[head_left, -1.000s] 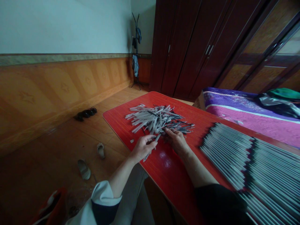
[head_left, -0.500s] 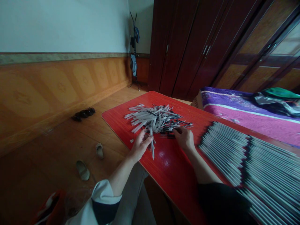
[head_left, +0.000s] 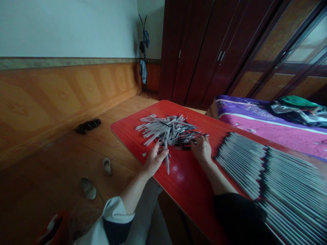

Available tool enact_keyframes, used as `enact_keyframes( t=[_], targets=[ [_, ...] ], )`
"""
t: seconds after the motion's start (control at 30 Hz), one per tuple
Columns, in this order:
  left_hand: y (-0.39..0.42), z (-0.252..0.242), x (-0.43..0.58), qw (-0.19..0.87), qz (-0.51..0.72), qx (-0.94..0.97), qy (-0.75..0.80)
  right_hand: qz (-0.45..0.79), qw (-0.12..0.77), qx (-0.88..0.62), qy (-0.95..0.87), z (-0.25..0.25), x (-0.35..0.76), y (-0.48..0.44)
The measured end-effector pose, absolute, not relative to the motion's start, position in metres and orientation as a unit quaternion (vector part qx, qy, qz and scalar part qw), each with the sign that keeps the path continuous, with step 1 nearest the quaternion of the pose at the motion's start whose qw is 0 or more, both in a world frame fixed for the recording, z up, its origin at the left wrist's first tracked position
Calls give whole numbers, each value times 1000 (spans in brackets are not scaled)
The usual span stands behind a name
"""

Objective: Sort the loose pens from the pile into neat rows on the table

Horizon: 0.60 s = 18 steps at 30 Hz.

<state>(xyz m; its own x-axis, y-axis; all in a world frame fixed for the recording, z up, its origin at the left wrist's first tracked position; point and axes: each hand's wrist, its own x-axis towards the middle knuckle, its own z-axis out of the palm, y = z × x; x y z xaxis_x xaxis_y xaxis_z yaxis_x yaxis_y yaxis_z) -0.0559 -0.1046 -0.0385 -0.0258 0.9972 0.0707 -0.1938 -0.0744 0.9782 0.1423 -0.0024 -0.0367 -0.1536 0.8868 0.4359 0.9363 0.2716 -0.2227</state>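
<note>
A red table (head_left: 189,183) is running away from the person, and on its far part a loose pile of pale tubes and thin dark rods (head_left: 168,129) is lying. At the near side of that pile, over the table, the left hand (head_left: 154,160) is pinching one pale tube (head_left: 167,164) between thumb and fingers, its tip pointing toward the table's near side. The right hand (head_left: 202,149) is resting at the pile's right side, fingers curling in among the dark rods; whether it is gripping one, I cannot tell. Short black pieces (head_left: 186,148) are lying on the table between the hands, and a small pale scrap (head_left: 144,154) is sitting by its left edge.

Along the table's right side, two side-by-side rows of tubes (head_left: 240,163) with dark ends are taking up much of the top; any print on them is too blurred to tell. Bare red surface is showing between pile and rows, and toward the table's rounded far corners. Past its right edge a bed (head_left: 258,119) is standing; beyond its far end, a dark wardrobe (head_left: 199,51) and a coat stand (head_left: 144,51). Left of the table, pale shoes (head_left: 88,189) are lying on the floor.
</note>
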Motion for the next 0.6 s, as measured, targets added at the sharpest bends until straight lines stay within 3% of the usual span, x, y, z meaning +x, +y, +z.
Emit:
enact_keyframes(
  t=[0.6],
  targets=[
    [-103, -36, -59, 508, 566, 475, 443, -59, -38, -420, -905, -5, 126, 40]
  ],
)
